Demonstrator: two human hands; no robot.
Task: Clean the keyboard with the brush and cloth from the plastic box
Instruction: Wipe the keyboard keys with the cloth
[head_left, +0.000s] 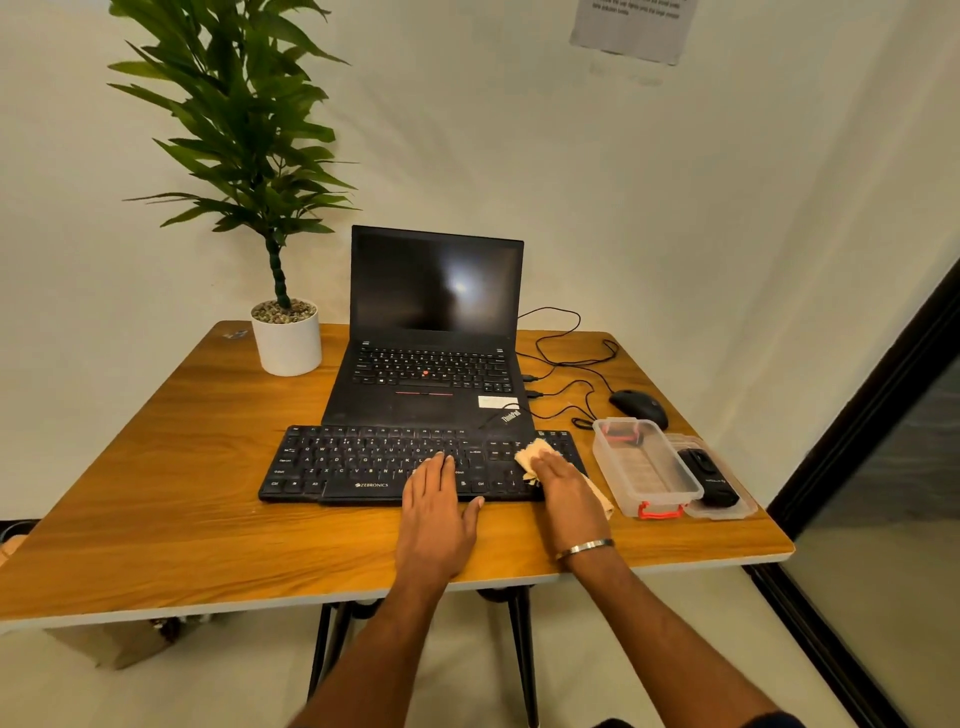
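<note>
Black Zebronics keyboard (415, 464) sat at table (156, 467) front, just before the open ThinkPad laptop (434, 332). L hand (436, 512) lay flat on kbd's centre, fingers together & extended, gripping nothing. R hand (563, 486) pressed beige cloth (532, 451) flat onto kbd's right end, fingers straight & together. Clear plastic box (644, 467), red latches, stood just right of kbd; its lid (727, 480) beside it held a black object, possibly the brush — couldn't tell.

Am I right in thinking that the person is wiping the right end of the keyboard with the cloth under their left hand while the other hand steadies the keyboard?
Not quite: the head view shows the cloth under the right hand, pressed flat on the right end of the keyboard. The left hand is the one steadying it.
</note>
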